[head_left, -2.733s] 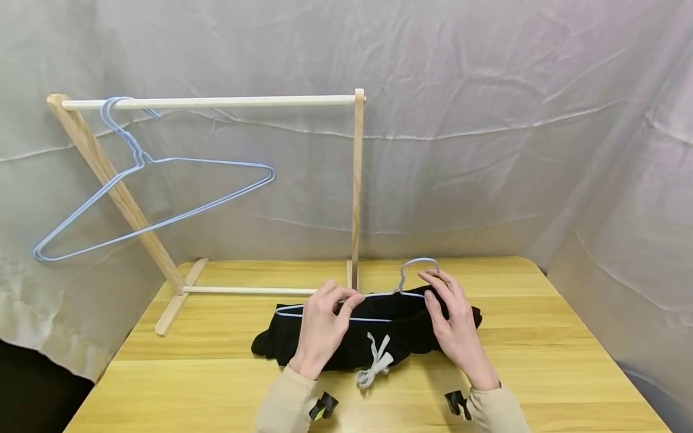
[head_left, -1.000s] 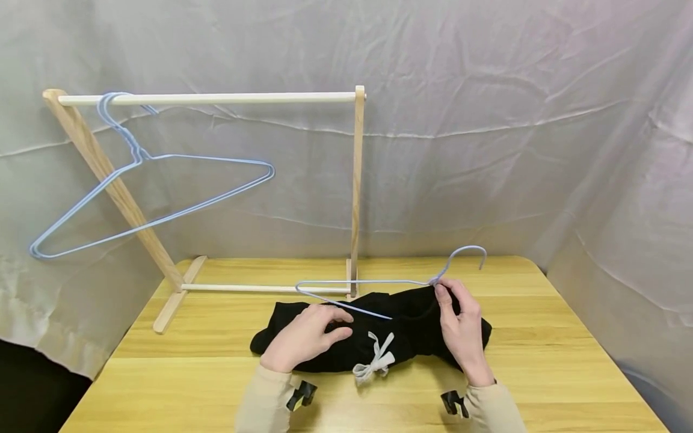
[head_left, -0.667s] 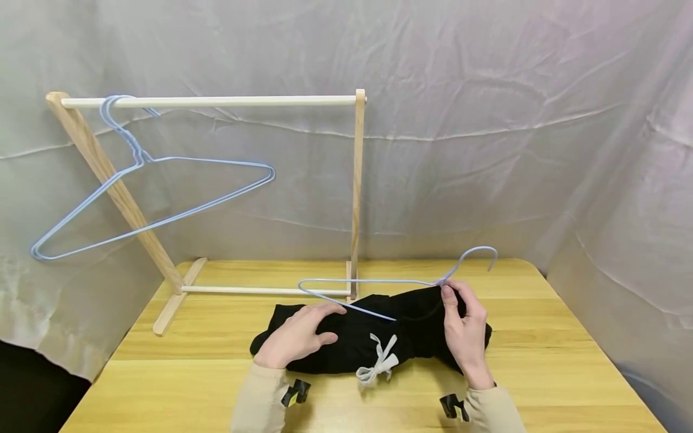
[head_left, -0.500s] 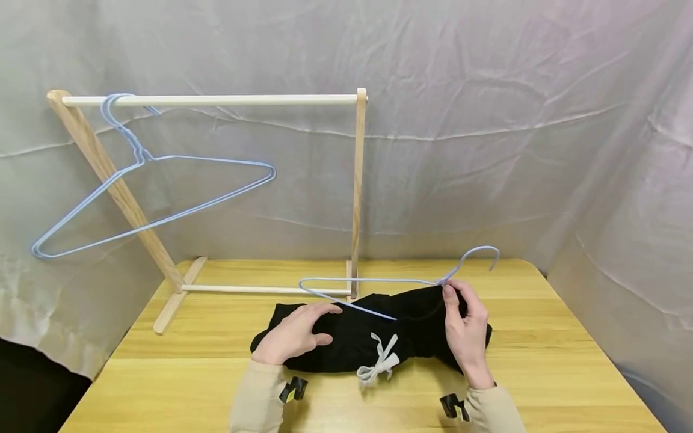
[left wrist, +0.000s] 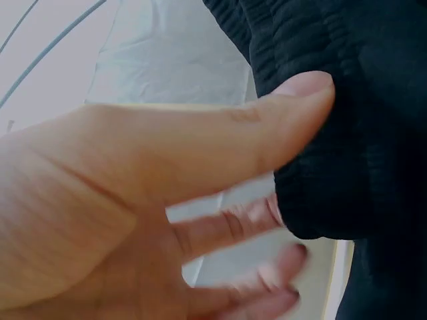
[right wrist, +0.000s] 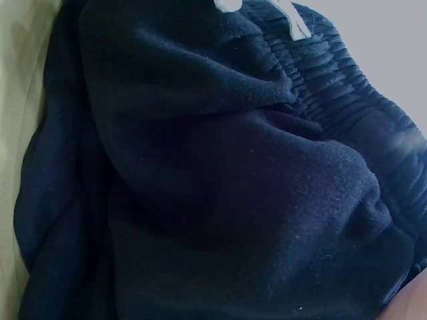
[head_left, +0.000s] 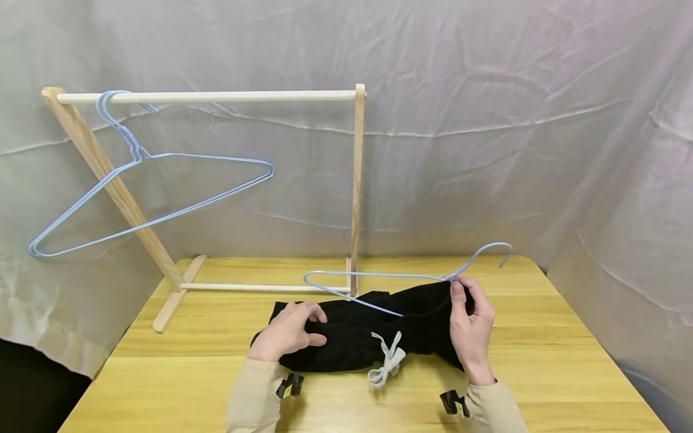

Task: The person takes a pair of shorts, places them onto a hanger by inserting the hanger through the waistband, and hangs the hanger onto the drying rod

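Observation:
Black elastic-waist pants (head_left: 346, 343) with a white drawstring bow (head_left: 391, 359) lie bunched on the table. A light blue wire hanger (head_left: 373, 275) has its right part inside the waistband; its left end sticks out above the cloth, and its hook points right. My right hand (head_left: 472, 322) pinches the waistband together with the hanger just below the hook. At the left side of the pants, my left hand (head_left: 287, 334) has thumb and fingers spread apart; in the left wrist view its thumb (left wrist: 293, 113) lies across the ribbed waistband (left wrist: 300, 47), with some fingertips hidden behind the cloth.
A wooden rack (head_left: 357, 180) with a white top rail (head_left: 227, 96) stands at the back left of the table (head_left: 541, 361). More blue hangers (head_left: 135, 159) hang at the rail's left end. Grey curtains (head_left: 460, 168) surround the table.
My right hand has moved from beside the hook to pinching below it. The hanger has shifted right, its left end coming out of the waistband. My left hand has left the hanger and drawn left.

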{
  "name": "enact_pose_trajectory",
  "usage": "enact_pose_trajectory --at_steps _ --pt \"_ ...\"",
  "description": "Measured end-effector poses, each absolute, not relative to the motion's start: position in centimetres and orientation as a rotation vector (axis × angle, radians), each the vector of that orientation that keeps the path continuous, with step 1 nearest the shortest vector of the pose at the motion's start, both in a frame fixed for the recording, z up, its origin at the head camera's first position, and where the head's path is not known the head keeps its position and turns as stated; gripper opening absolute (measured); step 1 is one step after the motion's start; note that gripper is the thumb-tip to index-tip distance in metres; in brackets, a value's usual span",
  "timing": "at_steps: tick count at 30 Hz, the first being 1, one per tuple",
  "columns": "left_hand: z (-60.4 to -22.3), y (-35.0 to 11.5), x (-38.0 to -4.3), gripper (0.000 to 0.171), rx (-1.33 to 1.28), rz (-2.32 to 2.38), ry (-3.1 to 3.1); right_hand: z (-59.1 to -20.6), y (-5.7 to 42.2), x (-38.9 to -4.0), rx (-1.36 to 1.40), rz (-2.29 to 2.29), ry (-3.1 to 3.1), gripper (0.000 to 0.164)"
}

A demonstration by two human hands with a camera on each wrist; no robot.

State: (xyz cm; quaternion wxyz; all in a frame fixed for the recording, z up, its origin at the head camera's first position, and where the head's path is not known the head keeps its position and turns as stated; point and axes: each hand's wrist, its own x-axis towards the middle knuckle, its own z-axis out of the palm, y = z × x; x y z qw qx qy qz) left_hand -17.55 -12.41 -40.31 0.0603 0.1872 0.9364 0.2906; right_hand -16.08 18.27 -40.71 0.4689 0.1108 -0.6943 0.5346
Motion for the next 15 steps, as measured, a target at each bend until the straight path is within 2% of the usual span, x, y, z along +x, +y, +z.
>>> enact_pose_trajectory --at_steps 15 --pt "-40.2 -14.3 -18.5 0.013 0.784 1.013 2.652 -40.9 18.7 -16.3 0.241 1.316 -1.679 0.014"
